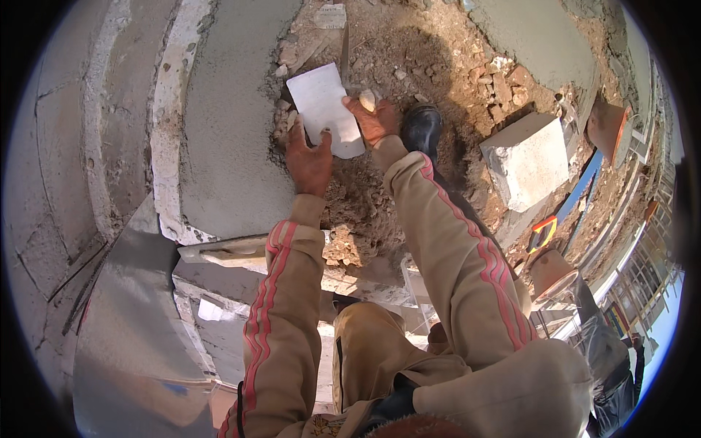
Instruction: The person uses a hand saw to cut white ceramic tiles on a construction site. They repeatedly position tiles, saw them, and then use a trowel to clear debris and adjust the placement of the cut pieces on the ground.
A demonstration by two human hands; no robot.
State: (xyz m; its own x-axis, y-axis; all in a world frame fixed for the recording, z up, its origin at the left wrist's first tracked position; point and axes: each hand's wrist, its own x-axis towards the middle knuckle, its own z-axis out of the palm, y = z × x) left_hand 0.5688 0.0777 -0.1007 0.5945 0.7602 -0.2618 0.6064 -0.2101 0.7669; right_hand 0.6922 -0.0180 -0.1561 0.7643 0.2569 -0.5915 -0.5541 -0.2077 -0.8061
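White and flat, the plastering float (pixel 326 108) is lying against the rubble beside the grey plastered wall (pixel 226 146), its long axis running up and away. Both hands are gripping its near end: the left hand (pixel 309 162) from below, the right hand (pixel 374 119) at its right edge. No containers are showing clearly.

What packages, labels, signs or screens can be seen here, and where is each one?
No screens, signs or packages show.
White rectangular sheet: held flat against the rubble beside the grey plastered wall, the left hand at its lower edge, the right hand at its right edge; any marks too faint to tell.
Small pale card: lying on the rubble at the top, rectangular, whitish.
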